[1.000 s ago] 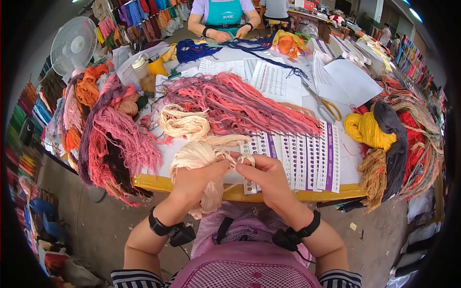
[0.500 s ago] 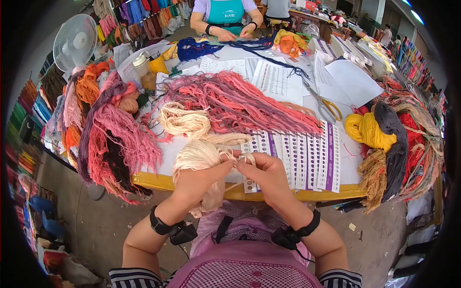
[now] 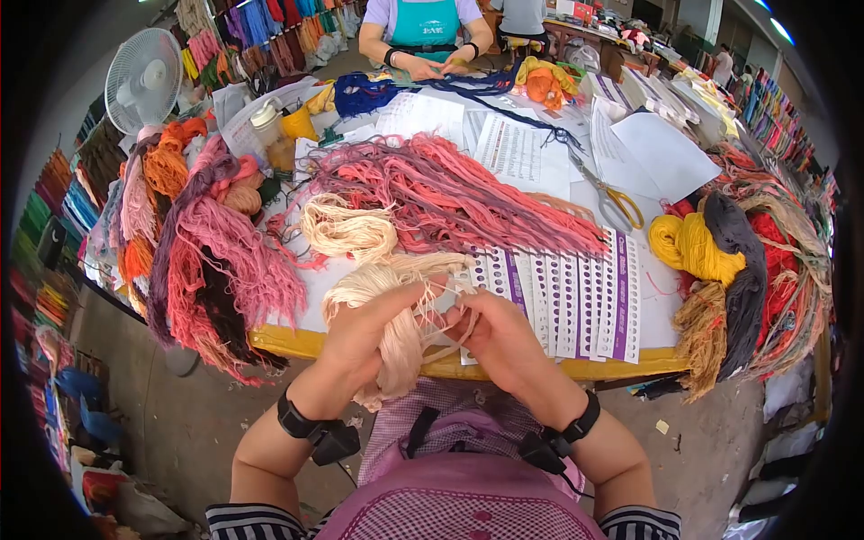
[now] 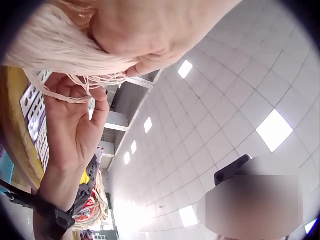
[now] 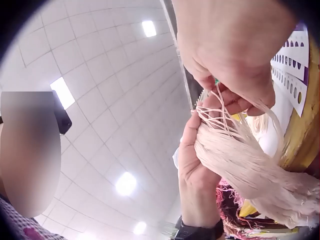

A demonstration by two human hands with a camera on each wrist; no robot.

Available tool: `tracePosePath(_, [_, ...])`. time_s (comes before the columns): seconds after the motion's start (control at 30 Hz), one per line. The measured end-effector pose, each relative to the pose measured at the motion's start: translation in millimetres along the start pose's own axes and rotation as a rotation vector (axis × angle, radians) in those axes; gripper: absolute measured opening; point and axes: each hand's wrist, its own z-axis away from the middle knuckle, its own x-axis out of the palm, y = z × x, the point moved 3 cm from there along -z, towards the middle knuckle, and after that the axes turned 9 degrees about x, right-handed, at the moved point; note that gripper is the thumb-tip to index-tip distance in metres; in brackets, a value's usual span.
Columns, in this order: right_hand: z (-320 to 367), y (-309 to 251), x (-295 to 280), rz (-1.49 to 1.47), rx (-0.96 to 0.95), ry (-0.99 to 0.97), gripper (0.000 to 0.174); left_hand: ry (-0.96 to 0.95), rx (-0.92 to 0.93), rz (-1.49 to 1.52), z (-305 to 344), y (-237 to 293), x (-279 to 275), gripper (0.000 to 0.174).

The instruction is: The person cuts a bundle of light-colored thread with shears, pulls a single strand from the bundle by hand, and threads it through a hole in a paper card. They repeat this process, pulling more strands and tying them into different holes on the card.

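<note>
A cream skein (image 3: 396,351) hangs from my left hand (image 3: 364,333), which grips its top near the table's front edge; the skein drapes over that edge. My right hand (image 3: 504,342) pinches thin cream strands just to the right, its fingers curled. In the right wrist view, several loose strands (image 5: 220,117) span from the skein's top (image 5: 240,155) to the right fingers. The left wrist view has the strands (image 4: 100,80) between both hands. Another cream bundle (image 3: 346,227) lies behind them on the table.
Pink and purple yarn (image 3: 450,193) spreads across the table's middle. Punched cards (image 3: 576,301) lie right of my hands, scissors (image 3: 616,202) beyond. Coloured skeins (image 3: 225,243) hang at the left, yellow yarn (image 3: 697,247) sits at the right. Another person (image 3: 423,31) works opposite.
My hands have turned and drawn slightly apart at the fingertips, and the strands between them now show spread out. The person opposite has moved their hands over the blue yarn.
</note>
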Motion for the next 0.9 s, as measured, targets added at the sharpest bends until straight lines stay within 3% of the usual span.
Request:
tracePosePath(0.17, [3,1,19,0.319,0.030,-0.059,0.020,-0.040,-0.016,-0.009,-1,-5,-5,0.038])
tracePosePath(0.37, [5,0,18,0.414,-0.034,-0.016,0.020,-0.034,-0.020,-0.034,3,-5,-2,0.039])
tracePosePath(0.63, [7,-3,19,0.389,-0.044,-0.044,0.024,-0.025,-0.007,-0.059,1,-5,-7,0.038])
tracePosePath(0.9, [-2,4,0,0.099,-0.030,-0.063,0.027,0.006,0.033,-0.051,5,1,1,0.061])
